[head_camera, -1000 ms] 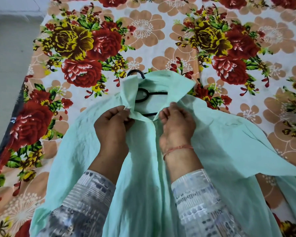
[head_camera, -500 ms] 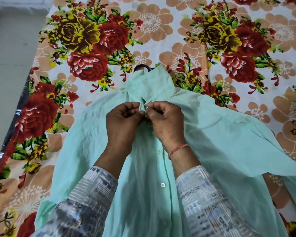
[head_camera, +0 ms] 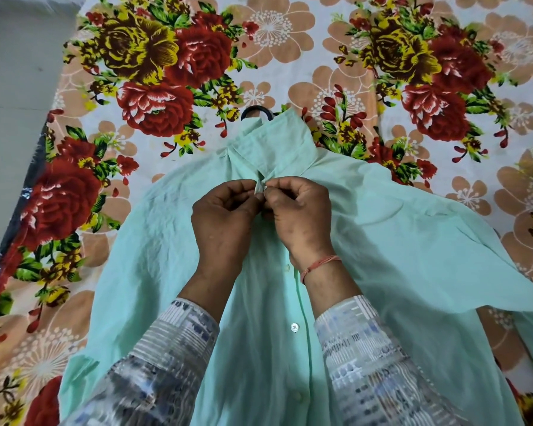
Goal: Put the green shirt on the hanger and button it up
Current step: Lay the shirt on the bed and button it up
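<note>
Floral bedsheet (head_camera: 290, 59), green shirt (head_camera: 413, 241) already on the hanger (head_camera: 254, 110). Top button's in hand, I reckon: left hand (head_camera: 225, 216) and right hand (head_camera: 302, 213), each grip pinched tight on fabric below the collar (head_camera: 277, 146). Needs pushing through next.

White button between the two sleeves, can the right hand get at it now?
Probably yes: the white button lies uncovered on the green shirt just below the right hand, which must first release the fabric it pinches.

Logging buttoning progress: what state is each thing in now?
Green shirt: lies front up, fronts drawn together.
Hanger: inside shirt, only hook showing.
Left hand: pinches fabric at the neck.
Right hand: pinches fabric at the neck.
Floral bedsheet: spread under shirt.
</note>
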